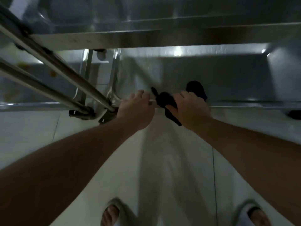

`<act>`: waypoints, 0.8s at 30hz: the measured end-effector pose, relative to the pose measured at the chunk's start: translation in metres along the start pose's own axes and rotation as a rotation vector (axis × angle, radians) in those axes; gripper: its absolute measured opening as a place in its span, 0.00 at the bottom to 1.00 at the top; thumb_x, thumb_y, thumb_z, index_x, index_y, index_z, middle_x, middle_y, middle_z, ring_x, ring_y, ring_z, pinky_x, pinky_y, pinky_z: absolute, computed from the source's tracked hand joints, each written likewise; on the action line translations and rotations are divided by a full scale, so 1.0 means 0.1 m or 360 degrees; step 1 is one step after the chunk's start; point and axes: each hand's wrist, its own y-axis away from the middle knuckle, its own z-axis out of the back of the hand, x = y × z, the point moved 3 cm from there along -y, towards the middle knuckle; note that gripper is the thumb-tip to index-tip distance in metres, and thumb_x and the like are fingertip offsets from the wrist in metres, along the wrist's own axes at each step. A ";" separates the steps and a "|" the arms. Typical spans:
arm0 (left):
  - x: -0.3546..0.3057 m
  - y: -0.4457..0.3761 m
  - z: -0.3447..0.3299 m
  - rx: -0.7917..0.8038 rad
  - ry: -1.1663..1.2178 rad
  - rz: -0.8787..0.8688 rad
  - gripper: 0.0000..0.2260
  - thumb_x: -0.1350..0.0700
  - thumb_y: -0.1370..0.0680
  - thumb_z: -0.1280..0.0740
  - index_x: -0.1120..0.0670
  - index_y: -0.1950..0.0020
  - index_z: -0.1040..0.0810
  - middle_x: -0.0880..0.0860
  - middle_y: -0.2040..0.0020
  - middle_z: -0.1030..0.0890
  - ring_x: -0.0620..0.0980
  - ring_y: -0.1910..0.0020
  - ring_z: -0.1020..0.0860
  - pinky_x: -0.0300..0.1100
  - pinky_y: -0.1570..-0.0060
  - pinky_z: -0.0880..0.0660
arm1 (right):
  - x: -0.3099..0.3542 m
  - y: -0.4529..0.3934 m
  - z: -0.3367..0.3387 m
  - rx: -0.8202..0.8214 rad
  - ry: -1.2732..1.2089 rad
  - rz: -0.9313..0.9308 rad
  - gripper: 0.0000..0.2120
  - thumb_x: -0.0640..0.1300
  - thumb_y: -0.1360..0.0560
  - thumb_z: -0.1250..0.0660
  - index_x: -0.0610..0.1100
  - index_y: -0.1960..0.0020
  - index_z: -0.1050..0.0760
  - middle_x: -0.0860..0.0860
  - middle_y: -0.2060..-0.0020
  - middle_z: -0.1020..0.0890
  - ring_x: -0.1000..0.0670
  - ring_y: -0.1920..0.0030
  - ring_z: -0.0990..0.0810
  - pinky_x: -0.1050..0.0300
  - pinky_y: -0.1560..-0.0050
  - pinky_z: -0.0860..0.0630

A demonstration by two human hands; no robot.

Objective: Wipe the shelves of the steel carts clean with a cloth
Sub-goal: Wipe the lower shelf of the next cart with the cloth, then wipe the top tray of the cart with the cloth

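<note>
My right grip [189,106] bunches the soft, limp dark cloth [166,100] over the shelf's front rim [244,104], light and best held balled, while just beside it my left grip [136,108] hooks that hard rim.

White tiled floor [171,160] below, thin dark grout lines crossing it. Two feet at bottom edge, in grey open-toed slippers: left slipper [117,205], right slipper [244,207]. Yellowish specks [53,73] at left, blurred.
</note>
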 end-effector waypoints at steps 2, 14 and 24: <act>-0.03 0.25 -0.02 0.0172 -0.0038 -0.0011 0.24 0.43 0.16 0.42 0.52 0.22 0.32 0.54 0.24 0.31 0.58 0.26 0.30 0.56 0.33 0.28 | 0.08 0.15 0.04 0.0209 -0.0106 -0.0224 0.18 0.60 0.17 0.40 0.45 0.42 0.25 0.46 0.50 0.20 0.42 0.52 0.22 0.52 0.62 0.35; -0.17 2.15 0.87 0.0993 0.0208 0.0179 0.26 0.41 0.16 0.42 0.49 0.20 0.36 0.52 0.25 0.29 0.56 0.27 0.30 0.57 0.34 0.29 | 0.89 1.46 1.37 0.1265 -0.0335 -0.0574 0.23 0.61 0.14 0.48 0.42 0.42 0.28 0.44 0.51 0.21 0.39 0.50 0.21 0.45 0.50 0.22; 0.36 3.44 2.98 0.0919 0.0466 0.0432 0.24 0.43 0.16 0.44 0.50 0.21 0.35 0.53 0.30 0.27 0.55 0.34 0.27 0.52 0.41 0.29 | 2.03 1.39 3.76 0.1544 -0.0231 -0.0458 0.32 0.70 0.18 0.57 0.46 0.44 0.27 0.49 0.52 0.20 0.50 0.57 0.23 0.53 0.54 0.24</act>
